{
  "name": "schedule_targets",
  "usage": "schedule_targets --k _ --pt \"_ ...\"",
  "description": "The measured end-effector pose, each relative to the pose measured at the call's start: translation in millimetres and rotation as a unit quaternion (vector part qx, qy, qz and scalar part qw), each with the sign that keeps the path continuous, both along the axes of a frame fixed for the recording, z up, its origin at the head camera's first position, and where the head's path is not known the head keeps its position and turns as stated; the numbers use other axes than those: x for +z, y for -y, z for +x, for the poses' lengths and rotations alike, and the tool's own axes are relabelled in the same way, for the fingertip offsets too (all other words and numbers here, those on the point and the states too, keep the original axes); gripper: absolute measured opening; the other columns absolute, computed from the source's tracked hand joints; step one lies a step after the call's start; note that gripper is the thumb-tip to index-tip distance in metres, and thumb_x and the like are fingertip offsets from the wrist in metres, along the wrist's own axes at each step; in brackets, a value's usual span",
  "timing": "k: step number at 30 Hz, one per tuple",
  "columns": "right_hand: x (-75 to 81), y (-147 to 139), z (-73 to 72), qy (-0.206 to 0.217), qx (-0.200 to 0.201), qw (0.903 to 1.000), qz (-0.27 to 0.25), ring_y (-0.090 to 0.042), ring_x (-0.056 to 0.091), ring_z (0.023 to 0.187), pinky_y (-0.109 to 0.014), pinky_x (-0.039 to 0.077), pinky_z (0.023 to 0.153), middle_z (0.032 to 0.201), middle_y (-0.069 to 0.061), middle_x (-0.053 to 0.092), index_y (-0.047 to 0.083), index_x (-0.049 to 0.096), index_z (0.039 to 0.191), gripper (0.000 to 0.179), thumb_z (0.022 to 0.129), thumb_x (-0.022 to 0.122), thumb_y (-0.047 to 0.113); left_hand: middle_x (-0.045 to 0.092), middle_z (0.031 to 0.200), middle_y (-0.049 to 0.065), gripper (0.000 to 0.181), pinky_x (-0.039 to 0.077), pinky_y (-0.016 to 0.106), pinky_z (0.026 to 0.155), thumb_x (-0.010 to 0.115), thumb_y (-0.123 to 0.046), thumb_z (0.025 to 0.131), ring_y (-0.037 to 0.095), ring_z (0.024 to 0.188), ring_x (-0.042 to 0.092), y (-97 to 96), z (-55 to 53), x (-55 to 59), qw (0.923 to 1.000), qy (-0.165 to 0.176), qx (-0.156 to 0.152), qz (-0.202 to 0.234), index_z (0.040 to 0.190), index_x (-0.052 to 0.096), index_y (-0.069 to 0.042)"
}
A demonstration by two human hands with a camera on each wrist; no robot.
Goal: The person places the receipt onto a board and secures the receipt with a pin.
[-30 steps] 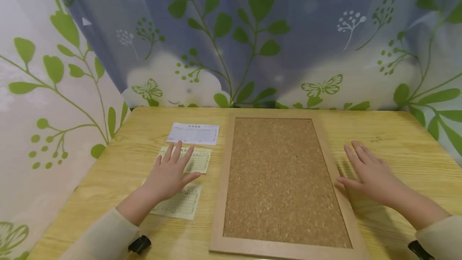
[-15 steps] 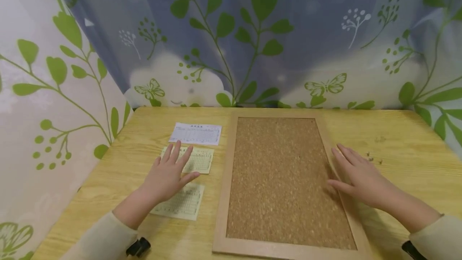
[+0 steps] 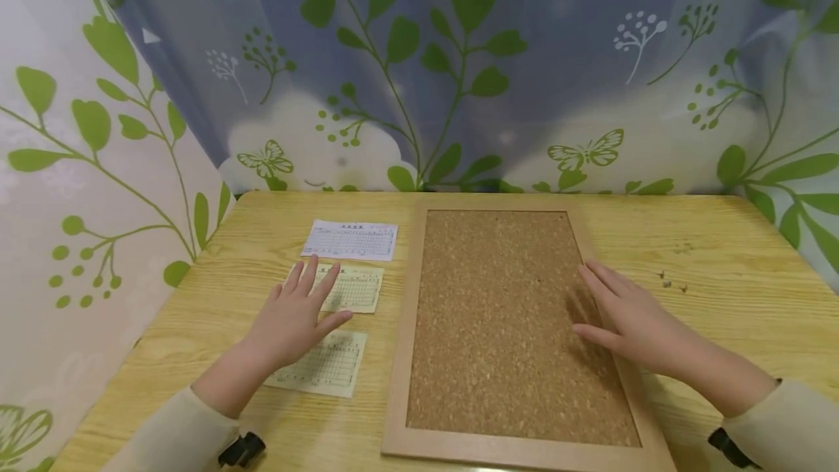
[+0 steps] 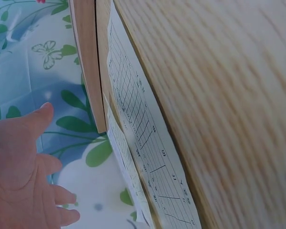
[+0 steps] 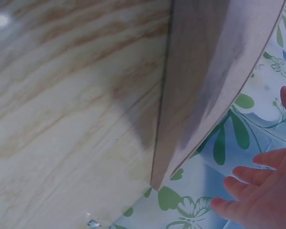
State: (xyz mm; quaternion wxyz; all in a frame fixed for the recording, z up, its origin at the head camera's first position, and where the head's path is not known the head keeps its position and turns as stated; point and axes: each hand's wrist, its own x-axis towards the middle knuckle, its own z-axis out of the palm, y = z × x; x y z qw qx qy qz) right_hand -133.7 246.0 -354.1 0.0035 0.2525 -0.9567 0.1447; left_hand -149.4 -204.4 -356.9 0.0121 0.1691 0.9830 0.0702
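My left hand (image 3: 288, 323) is spread, palm down, above the slips of paper, holding nothing. Beneath and around it lie three printed forms in a column: a white one (image 3: 350, 240) at the back, a pale yellow one (image 3: 360, 291) partly covered by my fingers, and a pale green-yellow one (image 3: 334, 366) nearest me. My right hand (image 3: 639, 326) hovers over the right edge of a wood-framed cork board (image 3: 505, 326), fingers straight and nothing in them. In the right wrist view the fingers (image 5: 250, 175) stand apart from the board's frame (image 5: 195, 71).
Several tiny shiny pieces, like pushpins (image 3: 666, 284), lie on the wooden table (image 3: 741, 326) right of the board. One clear, glinting piece (image 5: 93, 223) shows in the right wrist view. A leaf-patterned curtain (image 3: 524, 93) hangs along the table's back edge.
My right hand has moved left, from beside the board to over its right edge, uncovering the tiny shiny pieces. The left hand has shifted slightly left; papers and board stay put.
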Motion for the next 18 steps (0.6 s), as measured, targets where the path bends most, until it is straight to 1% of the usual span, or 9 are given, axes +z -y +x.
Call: schedule_targets --k 6,12,18 --pt "4.5 7.2 2.9 0.008 -0.002 1.0 -0.006 -0.05 0.028 0.127 -0.063 0.027 0.096 0.143 -0.033 0.024 -0.01 0.025 0.142 0.083 0.087 0.063 0.04 0.007 0.151 0.027 0.075 0.02 0.067 0.099 0.044 -0.054 0.093 0.045 0.137 0.007 2.8 0.3 -1.8 0.9999 0.009 0.001 0.006 0.15 0.019 -0.01" --pt "7.3 16.6 4.0 0.022 0.011 0.9996 -0.011 -0.049 0.027 0.128 -0.063 0.027 0.097 0.144 -0.031 0.025 -0.009 0.024 0.143 0.083 0.089 0.06 0.043 0.008 0.151 0.027 0.073 0.021 0.068 0.098 0.046 -0.05 0.094 0.046 0.136 0.008 5.8 -0.6 -1.8 1.0 0.005 0.003 0.001 0.149 0.02 -0.01" --pt "8.0 26.1 5.7 0.024 0.023 0.9994 -0.01 -0.049 0.029 0.128 -0.062 0.029 0.097 0.143 -0.03 0.028 -0.01 0.028 0.141 0.08 0.089 0.061 0.04 0.006 0.151 0.026 0.075 0.02 0.068 0.098 0.043 -0.055 0.093 0.046 0.136 0.008 8.8 -1.2 -1.8 0.9999 0.008 0.007 0.002 0.15 0.02 -0.011"
